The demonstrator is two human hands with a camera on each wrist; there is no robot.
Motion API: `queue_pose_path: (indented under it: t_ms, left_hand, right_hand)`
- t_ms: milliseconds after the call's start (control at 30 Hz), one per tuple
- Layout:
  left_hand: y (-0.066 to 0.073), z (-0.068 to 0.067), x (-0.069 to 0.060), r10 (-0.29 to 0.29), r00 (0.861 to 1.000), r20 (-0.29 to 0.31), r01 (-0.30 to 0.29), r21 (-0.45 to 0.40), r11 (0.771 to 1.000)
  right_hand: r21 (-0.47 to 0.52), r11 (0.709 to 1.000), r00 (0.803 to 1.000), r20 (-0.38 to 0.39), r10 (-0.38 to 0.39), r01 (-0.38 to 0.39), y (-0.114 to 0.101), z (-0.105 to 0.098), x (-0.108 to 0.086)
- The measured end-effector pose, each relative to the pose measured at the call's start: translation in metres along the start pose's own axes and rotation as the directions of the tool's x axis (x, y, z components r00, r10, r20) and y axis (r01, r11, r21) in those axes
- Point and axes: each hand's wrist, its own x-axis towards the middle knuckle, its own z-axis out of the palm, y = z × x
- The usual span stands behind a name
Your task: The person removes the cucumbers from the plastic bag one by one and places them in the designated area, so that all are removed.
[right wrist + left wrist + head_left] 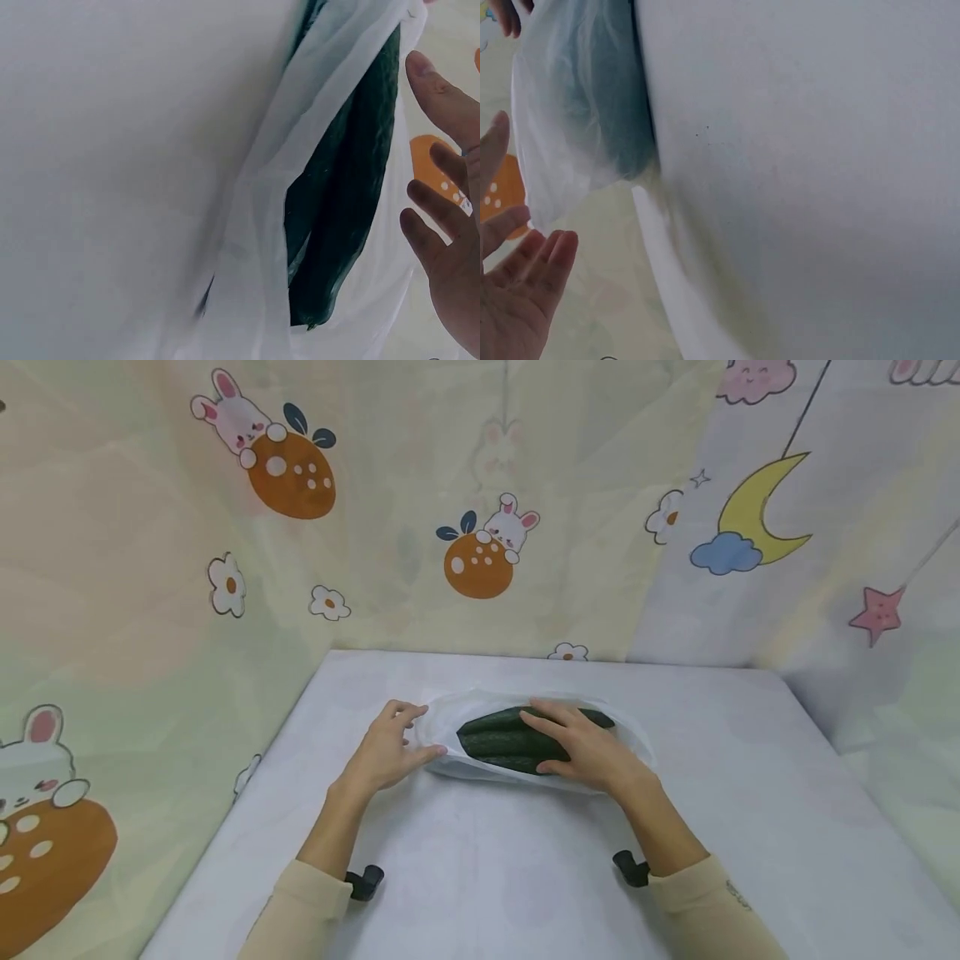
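Firm cucumbers in a flimsy bag

The cucumbers (pixel 506 743) lie side by side in the open mouth of a white plastic bag (pixel 491 772), toward the far side of the table (pixel 480 868). They look stiff and fairly weighty, likely smooth enough to slide against one another, and could bruise or snap if bent. The middle of each seems the surest hold. The bag looks light, limp and slippery, best taken by a gathered fold of its rim. The right hand (pixel 588 747) is over the cucumbers, fingers spread and grasping nothing; contact is unclear. The left hand (pixel 386 747) is at the bag's left end, fingers relaxed, not clenched.
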Motion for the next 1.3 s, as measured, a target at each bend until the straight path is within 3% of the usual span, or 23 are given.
queue_pose_path:
  t_ms: [367,600,767,1300]
  left_hand:
    - [0.010,0.014,0.009,-0.048,0.999,0.008,0.048,-0.075,0.996]
    - [0.020,0.025,0.013,-0.068,0.998,0.006,0.069,-0.059,0.996]
    - [0.025,0.028,0.012,-0.083,0.996,0.019,0.083,-0.031,0.996]
    - [0.014,0.028,0.005,0.019,0.999,0.050,-0.017,-0.025,1.000]
  right_hand:
    - [-0.010,1.000,0.998,0.060,0.015,-0.014,0.007,0.000,0.000]
    - [0.013,0.998,0.990,0.125,0.061,-0.063,0.011,0.002,-0.002]
    - [0.023,0.998,0.992,0.116,0.053,-0.056,0.014,0.010,-0.003]
    - [0.008,1.000,1.000,0.021,0.008,-0.008,0.019,0.021,0.004]
